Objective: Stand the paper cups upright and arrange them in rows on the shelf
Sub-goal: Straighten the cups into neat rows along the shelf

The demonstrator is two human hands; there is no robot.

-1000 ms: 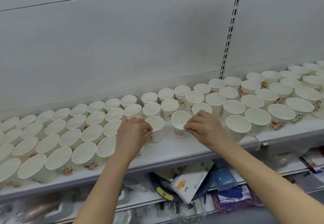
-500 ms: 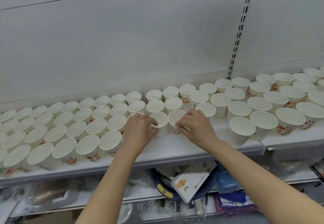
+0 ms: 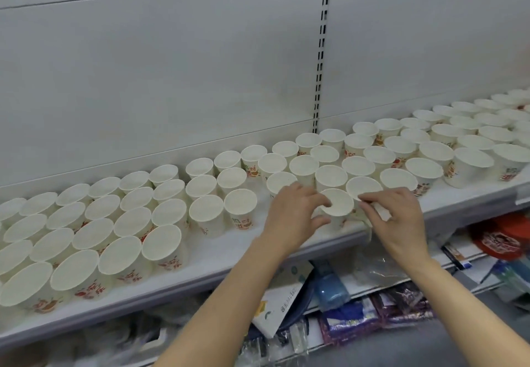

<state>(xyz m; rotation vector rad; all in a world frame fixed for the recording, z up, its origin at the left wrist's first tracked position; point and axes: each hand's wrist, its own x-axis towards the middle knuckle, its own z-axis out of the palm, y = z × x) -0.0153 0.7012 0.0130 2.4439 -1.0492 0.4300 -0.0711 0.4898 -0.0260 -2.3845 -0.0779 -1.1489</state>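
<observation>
We saw both hands on the front row, approx mid-shelf. Left hand [image 3: 292, 211] gripped a cup [image 3: 336, 205] by its left wall, thumb and fingers curled round it; cup upright. Right hand [image 3: 394, 217] pinched rim of the next cup [image 3: 363, 187]. Rows of upright cups both sides on white shelf [image 3: 229, 254]. Lower shelf [image 3: 447, 263]: packaged goods w/ a blue pack [image 3: 329, 287].

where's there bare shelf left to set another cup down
Bare shelf shows in the front row, between the printed cup and the left hand. A narrow strip also runs along the front edge. Left of that gap, and behind and right of the hands, cups stand packed rim to rim.
</observation>
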